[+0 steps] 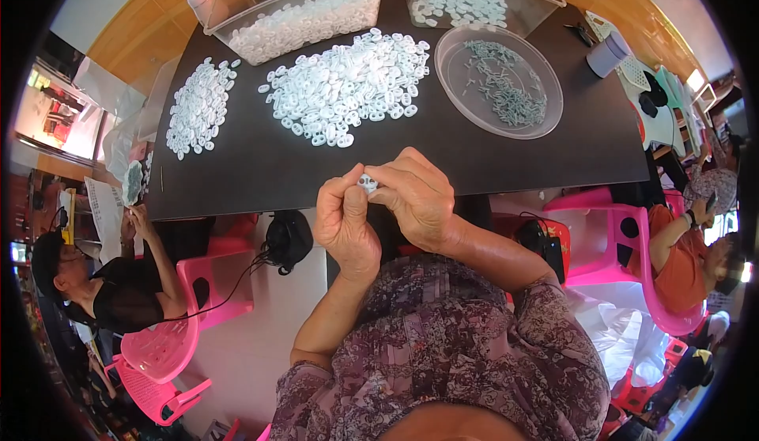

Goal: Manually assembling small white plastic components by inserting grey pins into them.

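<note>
Both my hands meet at the near edge of the dark table [237, 180]. Between their fingertips is a small white oval plastic piece with holes [368, 181]. My left hand [345, 223] pinches it from the left, thumb up against it. On the other side my right hand [415, 196] grips it with thumb and fingers; whether a pin is held there too, I cannot tell. Ahead lies a big heap of similar white oval pieces [348, 85]. To its right, a round clear tray [447, 85] holds many small grey-green pins [514, 97].
A smaller heap of white pieces [202, 109] lies at left. Two clear bins [217, 34] [545, 6] with white pieces stand along the far edge. A grey-lidded cup [607, 55] is at far right. People sit on both sides, near pink chairs [190, 322].
</note>
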A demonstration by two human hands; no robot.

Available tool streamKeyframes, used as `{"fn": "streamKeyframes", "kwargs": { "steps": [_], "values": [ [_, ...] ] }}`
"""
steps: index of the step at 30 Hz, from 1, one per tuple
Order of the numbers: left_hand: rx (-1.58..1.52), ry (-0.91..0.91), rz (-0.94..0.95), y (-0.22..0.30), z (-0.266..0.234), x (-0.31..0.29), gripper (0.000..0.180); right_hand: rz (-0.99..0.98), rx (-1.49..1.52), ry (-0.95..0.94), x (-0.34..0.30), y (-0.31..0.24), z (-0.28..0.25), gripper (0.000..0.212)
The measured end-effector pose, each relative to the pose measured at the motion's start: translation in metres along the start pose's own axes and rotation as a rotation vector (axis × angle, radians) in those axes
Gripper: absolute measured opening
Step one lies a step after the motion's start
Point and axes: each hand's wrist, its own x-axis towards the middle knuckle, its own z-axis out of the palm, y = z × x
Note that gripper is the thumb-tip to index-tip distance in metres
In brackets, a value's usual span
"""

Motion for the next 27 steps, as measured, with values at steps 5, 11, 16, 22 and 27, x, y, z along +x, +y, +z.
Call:
{"fn": "streamKeyframes", "kwargs": {
  "steps": [5, 11, 16, 22, 27],
  "values": [
    [-0.005, 0.027, -0.042, 0.0021, 0.0014, 0.0008, 0.02, 0.032, -0.031, -0.01, 0.0, -0.0036, 0.0015, 0.031],
    [0.02, 0.002, -0.006, 0.0025, 0.0009, 0.0001, 0.021, 0.03, -0.032, 0.017, -0.0025, -0.0036, 0.0033, 0.031],
    [0.073, 0.001, 0.019, 0.0023, -0.0011, -0.0001, 0.021, 0.028, -0.036, 0.026, -0.0052, -0.0024, 0.0065, 0.03],
    [0.121, 0.005, 0.092, 0.0002, 0.0009, 0.0021, 0.019, -0.039, -0.068, 0.043, -0.0053, -0.0015, 0.0081, 0.031],
    [0.133, 0.012, 0.106, 0.002, 0.0032, 0.0007, 0.019, -0.069, -0.082, 0.047, -0.0063, -0.0011, 0.0103, 0.032]
  ]
}}
